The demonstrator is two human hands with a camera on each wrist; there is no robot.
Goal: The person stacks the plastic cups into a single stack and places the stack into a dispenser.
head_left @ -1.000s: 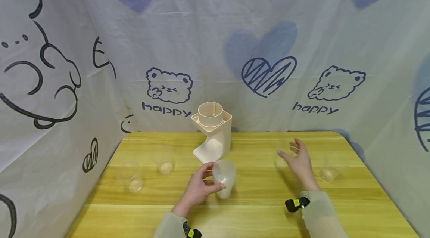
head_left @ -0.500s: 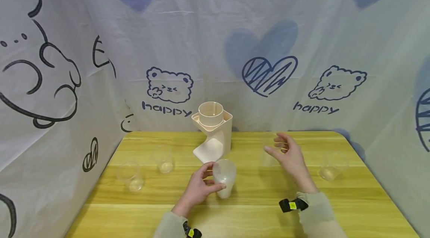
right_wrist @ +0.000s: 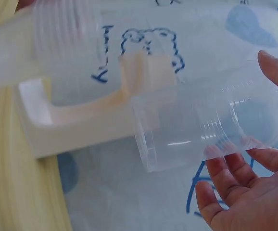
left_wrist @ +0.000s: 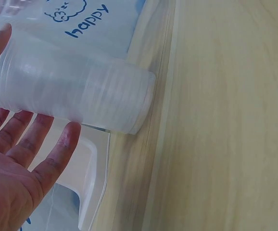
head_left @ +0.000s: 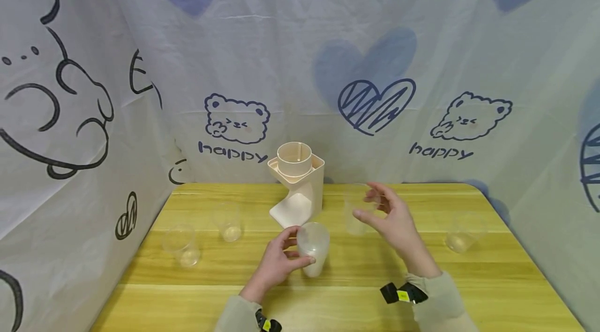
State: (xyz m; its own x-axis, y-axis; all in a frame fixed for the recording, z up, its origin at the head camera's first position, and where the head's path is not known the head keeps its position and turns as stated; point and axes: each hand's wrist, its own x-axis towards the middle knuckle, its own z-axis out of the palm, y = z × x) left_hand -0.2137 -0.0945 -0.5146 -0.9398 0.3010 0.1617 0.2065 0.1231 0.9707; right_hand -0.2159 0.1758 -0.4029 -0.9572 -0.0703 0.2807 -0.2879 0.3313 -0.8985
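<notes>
Presently | left grip point(head_left: 277, 259) holds cup stack point(head_left: 315, 241) | right grip point(head_left: 396, 225) holds single cup point(right_wrist: 201, 127) | open gap between them | table edge point(head_left: 422, 186) beyond

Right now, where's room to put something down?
Bare wood lies between the sleeves and on the near side of the two left cups. It's crowded mid-table: left hand, cup stack, right hand, its cup, cream stand.

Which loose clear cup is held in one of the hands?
The cup in the right hand, right of the stack in the left hand; the three other loose cups sit on the table.
</notes>
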